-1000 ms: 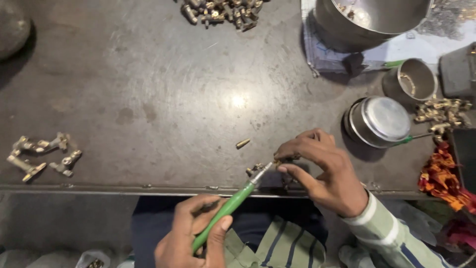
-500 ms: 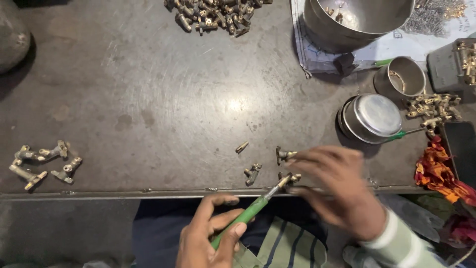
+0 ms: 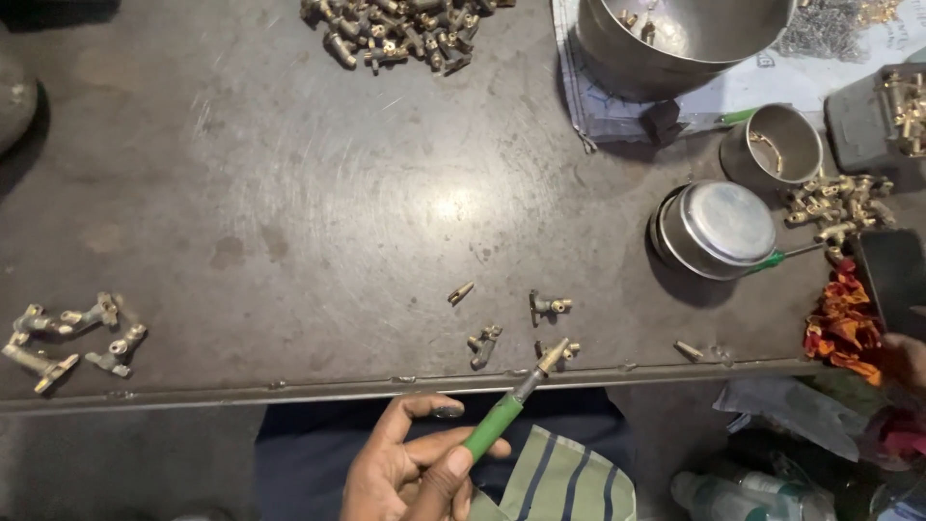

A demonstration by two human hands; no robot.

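Note:
My left hand (image 3: pixel 415 468) grips a green-handled tool (image 3: pixel 497 423) below the table's front edge; a small brass piece (image 3: pixel 552 357) sits on the tool's tip. Only a bit of my right hand (image 3: pixel 902 359) shows at the right edge, beside an orange cloth (image 3: pixel 841 318); whether it holds anything is hidden. Three small brass fittings (image 3: pixel 550 307) (image 3: pixel 482 342) (image 3: pixel 461 292) lie on the dark metal table (image 3: pixel 289 212) just beyond the tool's tip.
A pile of brass fittings (image 3: pixel 400 29) lies at the back, another group (image 3: pixel 72 333) at the left. At the right stand a large steel bowl (image 3: pixel 675 34), a small steel cup (image 3: pixel 772 145), an upturned steel dish (image 3: pixel 719 230) and more fittings (image 3: pixel 834 203).
My right hand has left the tool's tip and swung away to the far right edge. The tool, brass piece on its tip, stays in my left hand. The view has shifted slightly.

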